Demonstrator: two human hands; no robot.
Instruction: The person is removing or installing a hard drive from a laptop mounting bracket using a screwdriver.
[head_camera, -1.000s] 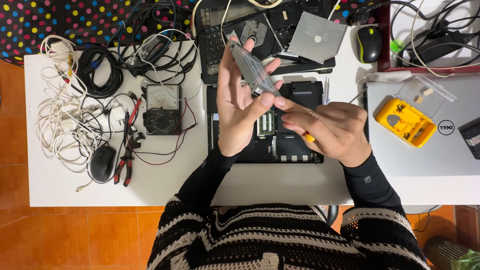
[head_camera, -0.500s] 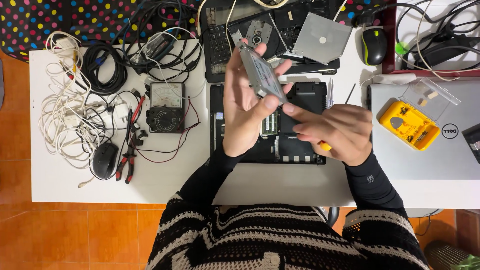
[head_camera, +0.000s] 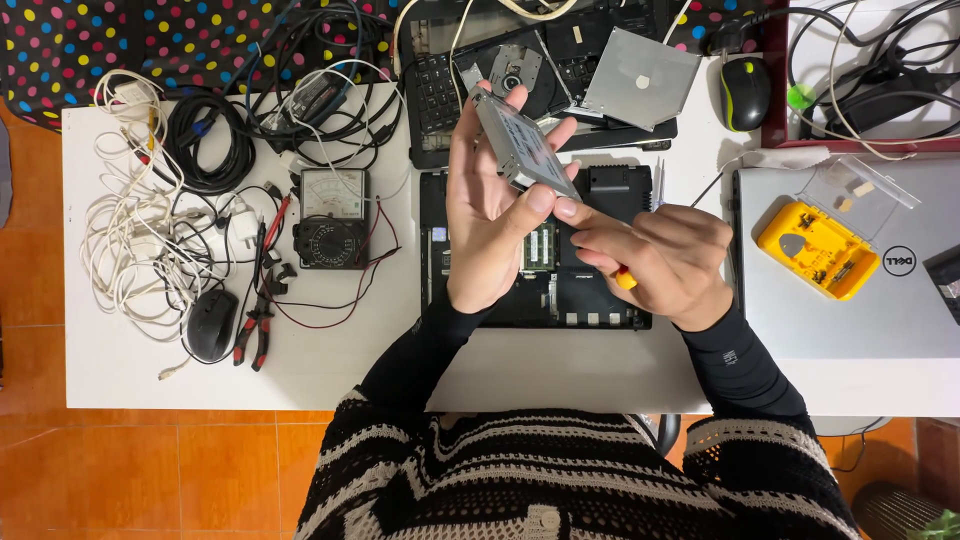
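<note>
Above the table centre: both hands raised over an opened black laptop base (head_camera: 540, 250).
Left hand (head_camera: 490, 215): fingers closed around a flat grey rectangular drive (head_camera: 522, 145), held tilted on edge, thumb on its lower corner.
Right hand (head_camera: 665, 260): fingers curled together, fingertips touching the drive's lower corner; a tool with a yellow-orange handle (head_camera: 625, 280) is tucked in the palm, tip hidden.
Drive position: clear of the laptop base, in the air between base and keyboard unit.
Progress, as judged: base is uncovered with a memory module (head_camera: 540, 245) exposed and the drive is out of the chassis; whether its mounting bracket is on or off cannot be told. The base lies open, nothing refitted.
Behind the hands: a black keyboard unit (head_camera: 440, 95) with an opened optical drive (head_camera: 515, 70) and a loose silver cover plate (head_camera: 640, 80) resting on it.
Left of the base: analogue multimeter (head_camera: 330, 220) with leads, red-handled pliers (head_camera: 255, 320), black mouse (head_camera: 212, 325), tangled white and black cables (head_camera: 160, 200).
Right of the base: closed silver laptop (head_camera: 850, 320) carrying a yellow bit case (head_camera: 818, 250), lid open; second mouse (head_camera: 746, 92).
Obstructions: meter leads run near the base's left edge; otherwise the bay is unobstructed.
</note>
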